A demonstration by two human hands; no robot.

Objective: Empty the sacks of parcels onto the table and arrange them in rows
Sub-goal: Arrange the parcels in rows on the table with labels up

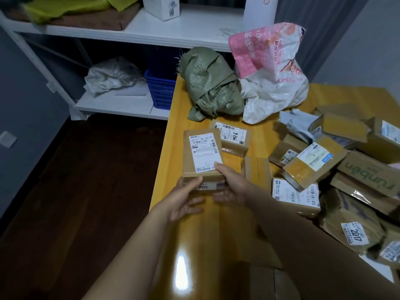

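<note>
A brown cardboard parcel (202, 156) with a white label sits near the left edge of the yellow table (216, 224). My left hand (184, 200) grips its near left corner, thumb on the front face. My right hand (229, 182) holds its near right side, thumb on the label. Behind it lies another labelled parcel (232, 137), and a plain taped box (257, 172) stands to the right. Several parcels (337, 176) lie in a loose heap at the right. A crumpled green sack (211, 85) and a pink-and-white sack (270, 68) rest at the table's far end.
A white shelf unit (121, 105) stands beyond the table, holding a blue basket (161, 89) and a grey bag (114, 74). Dark wooden floor (82, 191) runs along the table's left edge. A grey wall closes the right side.
</note>
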